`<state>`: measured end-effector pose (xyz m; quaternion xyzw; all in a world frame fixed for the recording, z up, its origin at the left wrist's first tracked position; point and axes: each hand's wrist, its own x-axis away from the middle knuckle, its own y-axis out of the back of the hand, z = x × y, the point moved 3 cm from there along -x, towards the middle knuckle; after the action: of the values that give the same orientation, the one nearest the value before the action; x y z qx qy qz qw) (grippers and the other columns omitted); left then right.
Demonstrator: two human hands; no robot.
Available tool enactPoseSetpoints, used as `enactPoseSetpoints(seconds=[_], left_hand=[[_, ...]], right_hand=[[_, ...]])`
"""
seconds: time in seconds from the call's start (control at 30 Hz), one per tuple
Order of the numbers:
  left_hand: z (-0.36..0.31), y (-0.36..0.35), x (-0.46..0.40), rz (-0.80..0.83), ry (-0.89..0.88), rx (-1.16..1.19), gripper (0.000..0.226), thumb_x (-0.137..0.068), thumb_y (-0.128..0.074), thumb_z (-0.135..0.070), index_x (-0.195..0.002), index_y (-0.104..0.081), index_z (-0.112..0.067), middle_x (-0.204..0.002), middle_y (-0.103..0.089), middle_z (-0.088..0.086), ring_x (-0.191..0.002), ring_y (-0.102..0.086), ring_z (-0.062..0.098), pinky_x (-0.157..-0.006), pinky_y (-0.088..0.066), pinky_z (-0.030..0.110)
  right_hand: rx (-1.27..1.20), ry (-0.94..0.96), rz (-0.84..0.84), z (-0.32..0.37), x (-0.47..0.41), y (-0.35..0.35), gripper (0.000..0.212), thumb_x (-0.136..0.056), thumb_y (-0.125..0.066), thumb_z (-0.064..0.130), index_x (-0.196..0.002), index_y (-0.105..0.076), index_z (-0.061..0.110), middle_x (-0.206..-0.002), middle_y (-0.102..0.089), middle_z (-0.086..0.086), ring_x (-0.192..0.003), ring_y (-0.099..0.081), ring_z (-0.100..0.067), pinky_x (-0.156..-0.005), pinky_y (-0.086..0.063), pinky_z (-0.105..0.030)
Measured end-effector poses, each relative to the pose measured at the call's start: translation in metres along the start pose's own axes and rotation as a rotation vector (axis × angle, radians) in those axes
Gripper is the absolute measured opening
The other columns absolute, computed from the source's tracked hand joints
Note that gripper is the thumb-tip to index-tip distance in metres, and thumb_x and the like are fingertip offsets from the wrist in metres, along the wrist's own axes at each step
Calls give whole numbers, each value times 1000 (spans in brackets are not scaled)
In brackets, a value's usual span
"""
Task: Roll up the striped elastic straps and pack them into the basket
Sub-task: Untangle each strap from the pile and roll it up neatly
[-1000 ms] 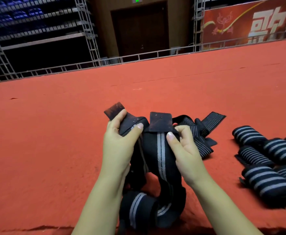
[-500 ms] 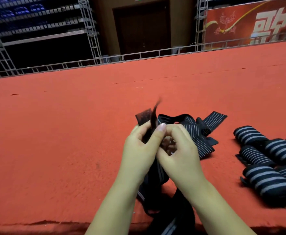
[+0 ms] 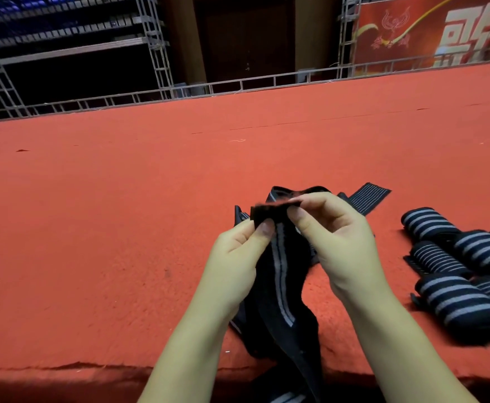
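Strap (image 3: 280, 274) end is pinched between both hands (image 3: 293, 245) at chest height; long axis hangs downward toward the body, equally near each.

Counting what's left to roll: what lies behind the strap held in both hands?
Behind the held strap, a loose pile of unrolled straps lies on the red carpet; both hands cover most of it, so no count.

Strap (image 3: 280, 274) tail and rolled straps (image 3: 459, 303) partly beyond frame edges
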<state>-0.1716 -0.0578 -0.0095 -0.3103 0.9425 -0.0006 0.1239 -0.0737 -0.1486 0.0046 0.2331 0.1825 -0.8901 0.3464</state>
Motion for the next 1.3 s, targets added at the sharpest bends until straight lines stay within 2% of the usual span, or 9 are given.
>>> enactPoseSetpoints(seconds=[0.13,0.3,0.4,0.5,0.63,0.83,1.0,1.2,1.3], left_hand=[[2,3,3,20,7,13,31,-85,-54,-31,-95,-71,-8,-92,-75,10,-84,-70,19,-75,-55,29],[11,16,3,-151,-10,3,25,-97,-50,-23,-105,-71,-12,-98,-76,7,-92,-71,20,-79,-53,28],[13,23,3,-190,-1,111,37,-100,-47,-5,-128,-52,-28,-96,-76,5,-86,-71,17,-74,-57,27],[13,22,5,-194,6,165,53,-100,-48,-4,-140,-32,-35,-97,-76,8,-85,-72,18,-71,-57,28],[9,12,10,-176,-7,151,23,-98,-49,-1,-117,-57,-11,-95,-75,11,-83,-72,20,-72,-57,28],[4,2,20,-126,-74,33,19,-93,-59,-1,-94,-73,-14,-89,-76,6,-84,-70,16,-74,-56,29],[6,5,25,-39,-103,-4,23,-95,-55,-23,-102,-75,-20,-95,-75,1,-87,-67,12,-71,-51,23],[5,9,27,-38,-117,-49,28,-94,-49,-26,-105,-75,-28,-100,-75,1,-94,-69,20,-77,-54,33],[4,8,29,-19,-99,-47,28,-94,-49,-28,-107,-73,-27,-104,-75,5,-103,-68,31,-86,-54,46]], right_hand=[[2,12,16,-2,6,-3,12,-82,-63,17,-77,-65,27,-78,-64,11,-77,-58,-4,-72,-45,-17],[-200,-83,-132,-10,10,5,2,-84,-58,19,-82,-58,19,-77,-62,4,-76,-56,-13,-69,-47,-25],[-198,-159,-177,-13,10,11,6,-80,-61,20,-76,-60,24,-66,-56,6,-64,-51,-11,-60,-44,-19],[-207,-240,-153,-16,15,5,17,-85,-65,3,-81,-59,18,-59,-57,9,-54,-52,-3,-53,-43,-12],[-281,-307,-68,-15,22,-6,21,-71,-67,13,-90,-64,7,-72,-69,-4,-65,-64,-13,-63,-54,-21],[-213,-203,-73,-7,27,-12,5,-73,-67,11,-76,-63,10,-64,-68,5,-61,-62,-4,-59,-50,-16],[-143,-116,-81,-8,31,-10,15,-78,-72,6,-75,-64,18,-70,-67,9,-67,-61,-2,-64,-49,-15],[-69,-78,-50,-5,34,-8,21,-79,-71,10,-72,-68,29,-72,-66,11,-67,-61,-3,-65,-48,-16],[-68,-110,-51,-3,34,-7,16,-77,-71,14,-73,-69,30,-73,-67,8,-64,-63,-9,-62,-52,-24]])
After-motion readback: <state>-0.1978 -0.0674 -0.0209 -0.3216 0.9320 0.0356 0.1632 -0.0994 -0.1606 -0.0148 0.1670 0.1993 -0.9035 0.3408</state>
